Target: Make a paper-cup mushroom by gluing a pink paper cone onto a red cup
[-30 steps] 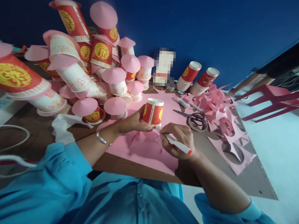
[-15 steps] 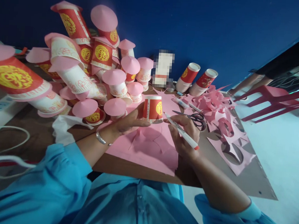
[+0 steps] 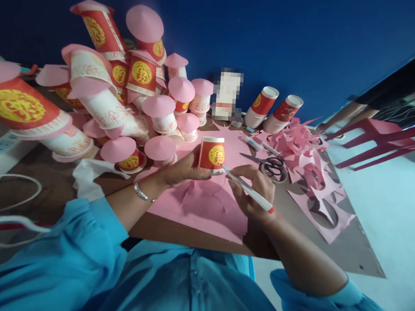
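Observation:
A red paper cup [image 3: 212,155] with a yellow emblem stands upside down in my left hand [image 3: 183,168], whose fingers wrap round its lower left side. My right hand [image 3: 253,189] is closed on a white marker [image 3: 253,192] with a red end. The marker's tip is at the cup's lower right rim; whether it touches cannot be made out. Beneath both hands lie pink paper sheets [image 3: 203,218]. Black scissors [image 3: 272,166] rest just beyond my right hand.
Cups with pink cone tops [image 3: 142,74] are piled at the left. Two cup stacks [image 3: 261,107] stand at the back. Cut pink scraps [image 3: 317,195] cover the table's right side. Beyond are a red stool [image 3: 381,133] and a person's legs [image 3: 359,111].
The cup has turned in my left hand, so its yellow emblem now faces me, and it sits slightly lower. My right hand has moved the marker tip down and left to the cup's lower rim.

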Tool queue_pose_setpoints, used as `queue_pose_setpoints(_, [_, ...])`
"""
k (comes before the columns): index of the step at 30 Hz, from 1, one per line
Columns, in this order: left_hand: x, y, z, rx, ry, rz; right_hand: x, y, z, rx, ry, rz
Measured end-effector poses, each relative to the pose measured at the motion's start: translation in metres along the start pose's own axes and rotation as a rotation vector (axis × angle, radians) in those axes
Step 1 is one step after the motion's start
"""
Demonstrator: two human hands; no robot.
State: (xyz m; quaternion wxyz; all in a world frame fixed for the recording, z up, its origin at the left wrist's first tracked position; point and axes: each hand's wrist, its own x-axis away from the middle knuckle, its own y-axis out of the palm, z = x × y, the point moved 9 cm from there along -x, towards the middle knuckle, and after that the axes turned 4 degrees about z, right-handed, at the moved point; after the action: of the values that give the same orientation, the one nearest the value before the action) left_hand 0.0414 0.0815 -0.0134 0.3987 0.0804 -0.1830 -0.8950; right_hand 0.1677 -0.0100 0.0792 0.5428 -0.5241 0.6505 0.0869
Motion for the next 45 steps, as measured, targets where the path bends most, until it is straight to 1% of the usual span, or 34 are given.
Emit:
queue_pose_setpoints(5, [0.001,-0.004,0.0,-0.059,0.019,0.014,0.0,0.002,-0.01,-0.063,-0.103,-0.024])
queue_pose_setpoints(7, [0.001,-0.005,0.0,-0.071,0.026,0.013,0.001,0.004,-0.011,-0.071,-0.123,-0.035])
queue_pose_setpoints(16, [0.0,-0.001,0.002,-0.081,0.049,-0.055,-0.001,0.004,-0.011,-0.035,-0.132,-0.038])
queue_pose_setpoints(29, [0.002,-0.001,0.004,-0.072,0.043,-0.011,-0.001,0.009,-0.009,-0.03,-0.116,-0.081])
queue_pose_setpoints(35, [0.003,0.005,0.004,-0.023,0.026,-0.051,-0.001,0.01,-0.01,-0.04,-0.131,-0.089])
queue_pose_setpoints(41, [0.002,0.005,0.003,-0.031,0.03,-0.075,-0.002,0.011,-0.009,-0.071,-0.124,-0.113])
queue_pose_setpoints(45, [0.003,0.002,0.0,-0.032,0.027,-0.068,-0.002,0.012,-0.01,-0.056,-0.125,-0.129])
